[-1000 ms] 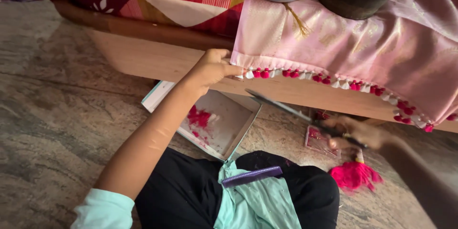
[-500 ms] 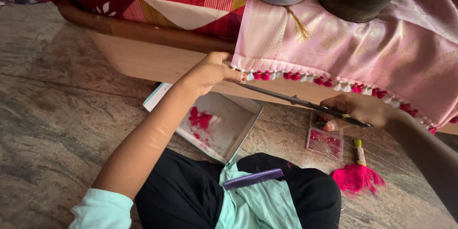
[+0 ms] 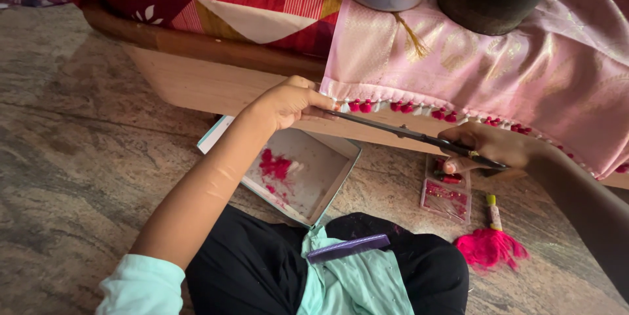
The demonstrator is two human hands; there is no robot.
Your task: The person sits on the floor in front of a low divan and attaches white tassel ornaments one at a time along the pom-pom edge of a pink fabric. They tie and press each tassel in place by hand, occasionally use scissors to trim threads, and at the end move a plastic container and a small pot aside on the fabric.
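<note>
Left hand point(image 3: 288, 102): grip closed on the pink cloth's point(image 3: 498, 85) tasselled hem, at the bed's wooden edge point(image 3: 196, 89).
Right hand point(image 3: 488, 148): grip closed around the handles of long dark scissors point(image 3: 406, 133).
Scissors: blades nearly level, tips meeting the left fingers just under the hem.
Floor point(image 3: 78, 157): open box point(image 3: 308, 171) with pink scraps, clear bead case point(image 3: 449, 198), pink tassel point(image 3: 488, 246).
Lap: purple comb point(image 3: 347, 248).
</note>
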